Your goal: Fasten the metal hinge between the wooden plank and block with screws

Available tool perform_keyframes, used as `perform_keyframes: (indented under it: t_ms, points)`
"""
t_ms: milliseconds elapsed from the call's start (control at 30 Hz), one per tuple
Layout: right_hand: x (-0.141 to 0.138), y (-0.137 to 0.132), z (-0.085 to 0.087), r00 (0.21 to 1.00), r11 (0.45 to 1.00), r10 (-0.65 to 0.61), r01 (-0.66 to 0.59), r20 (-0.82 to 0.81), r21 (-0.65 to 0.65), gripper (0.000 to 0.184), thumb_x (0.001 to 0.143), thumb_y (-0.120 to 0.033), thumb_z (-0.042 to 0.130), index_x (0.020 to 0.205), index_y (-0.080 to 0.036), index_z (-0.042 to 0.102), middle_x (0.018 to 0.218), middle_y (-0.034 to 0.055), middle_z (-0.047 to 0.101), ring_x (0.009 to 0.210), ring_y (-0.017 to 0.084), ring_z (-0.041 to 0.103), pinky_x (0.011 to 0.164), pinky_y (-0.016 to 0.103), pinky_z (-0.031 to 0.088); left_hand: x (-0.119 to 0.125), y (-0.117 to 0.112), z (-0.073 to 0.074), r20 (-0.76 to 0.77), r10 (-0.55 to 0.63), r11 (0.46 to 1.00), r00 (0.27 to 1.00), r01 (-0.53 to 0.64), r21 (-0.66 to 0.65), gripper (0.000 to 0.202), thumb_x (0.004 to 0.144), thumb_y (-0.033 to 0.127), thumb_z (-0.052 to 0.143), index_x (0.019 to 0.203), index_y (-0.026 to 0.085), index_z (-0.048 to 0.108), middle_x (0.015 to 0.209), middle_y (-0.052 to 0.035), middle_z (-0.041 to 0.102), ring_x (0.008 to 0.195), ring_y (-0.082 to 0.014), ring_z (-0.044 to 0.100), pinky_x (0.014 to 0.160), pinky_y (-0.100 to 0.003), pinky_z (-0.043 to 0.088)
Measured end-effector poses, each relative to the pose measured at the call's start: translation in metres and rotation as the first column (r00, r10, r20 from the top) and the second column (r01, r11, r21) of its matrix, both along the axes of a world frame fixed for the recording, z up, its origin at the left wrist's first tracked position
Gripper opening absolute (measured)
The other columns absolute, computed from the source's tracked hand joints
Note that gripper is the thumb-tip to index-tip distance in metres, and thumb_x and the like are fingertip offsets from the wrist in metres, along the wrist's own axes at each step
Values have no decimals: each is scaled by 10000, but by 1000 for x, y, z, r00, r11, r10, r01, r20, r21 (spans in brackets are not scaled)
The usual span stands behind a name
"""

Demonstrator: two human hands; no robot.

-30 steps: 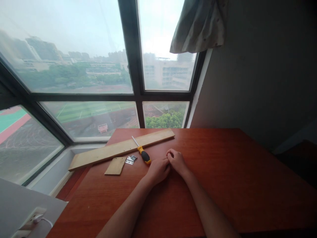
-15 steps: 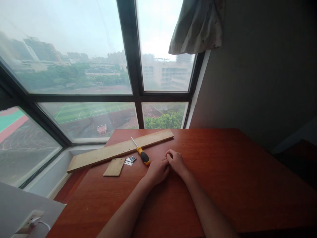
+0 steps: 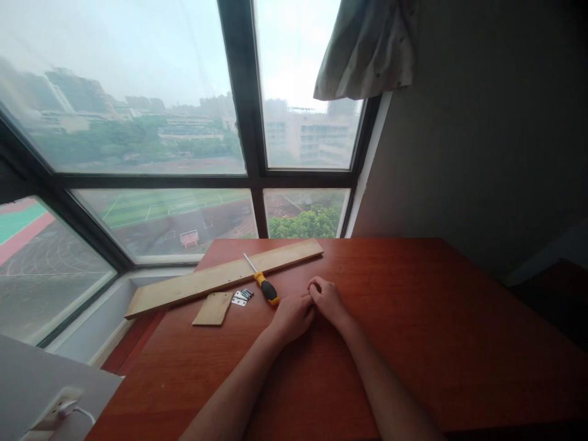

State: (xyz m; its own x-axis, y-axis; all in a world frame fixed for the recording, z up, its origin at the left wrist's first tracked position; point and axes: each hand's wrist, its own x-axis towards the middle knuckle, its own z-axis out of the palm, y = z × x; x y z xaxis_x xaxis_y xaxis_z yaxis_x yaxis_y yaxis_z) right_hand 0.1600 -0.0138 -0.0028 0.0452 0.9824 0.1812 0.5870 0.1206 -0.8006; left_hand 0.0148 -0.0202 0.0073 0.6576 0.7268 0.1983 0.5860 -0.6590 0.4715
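Both hands rest on the table with their fingertips meeting. My left hand (image 3: 293,317) is closed, its fingers curled under and partly hidden. My right hand (image 3: 327,299) is closed too, thumb and forefinger bent into a loop with nothing visible in it. Just left of my left hand lies a screwdriver (image 3: 266,289) with a yellow and black handle, its shaft across a long wooden board (image 3: 193,283). Beside the handle are silver metal plates with holes, like hinges (image 3: 239,299), and several screws (image 3: 248,294). A small wooden piece (image 3: 213,309) lies flat left of them.
The reddish-brown table (image 3: 413,331) stands against a window (image 3: 151,141). The long board's left end sticks out past the table's left edge. A curtain (image 3: 365,55) hangs at upper right, and a plug sits in a wall socket (image 3: 62,409) at lower left.
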Motion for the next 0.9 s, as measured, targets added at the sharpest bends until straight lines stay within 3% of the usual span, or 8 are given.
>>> perform_keyframes:
  t_ms: [900]
  points:
    - [0, 0, -1, 1000, 1000, 1, -1, -4, 6, 182, 802, -213, 451, 749, -219, 624, 744, 25, 678, 742, 176, 621, 718, 256, 433, 0, 0, 1, -4, 3, 1000, 1000, -3, 18, 176, 853, 177, 480, 911, 176, 646, 991, -85, 719, 896, -240, 676, 774, -310, 495]
